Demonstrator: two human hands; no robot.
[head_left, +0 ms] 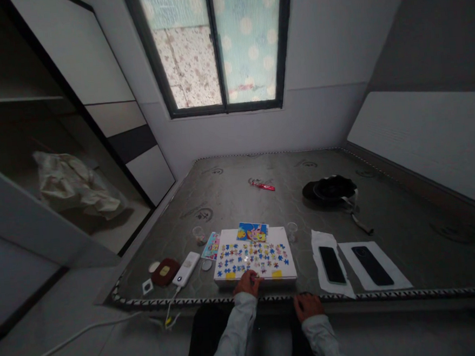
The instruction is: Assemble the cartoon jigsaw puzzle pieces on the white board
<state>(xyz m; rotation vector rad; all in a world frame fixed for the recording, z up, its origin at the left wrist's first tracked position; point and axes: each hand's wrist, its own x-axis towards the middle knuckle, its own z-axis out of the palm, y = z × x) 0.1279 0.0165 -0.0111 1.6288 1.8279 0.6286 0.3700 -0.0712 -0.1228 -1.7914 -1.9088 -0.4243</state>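
A white box [221, 266] lies flat at the bed's front edge with several rows of small, loose jigsaw puzzle pieces [253, 258] on its top. My left hand [248, 283] is over the box's front edge, thumb and fingers drawn together; whatever they pinch is too small to make out. Two yellow patches [277, 274] mark the front of the box top. At its back edge rests a colourful cartoon picture card [252, 232]. My right hand [309, 306] lies on my knee beside the bed edge, fingers loosely extended and holding nothing.
Left of the box are another card [211, 246], a clear cup [199, 235], a white power bank [186, 269] with a cable and a brown pouch [165, 272]. Rightward are a second cup [292, 231], two phones [332, 264] on white paper and a black cap [330, 189]. A red object [263, 185] lies farther back.
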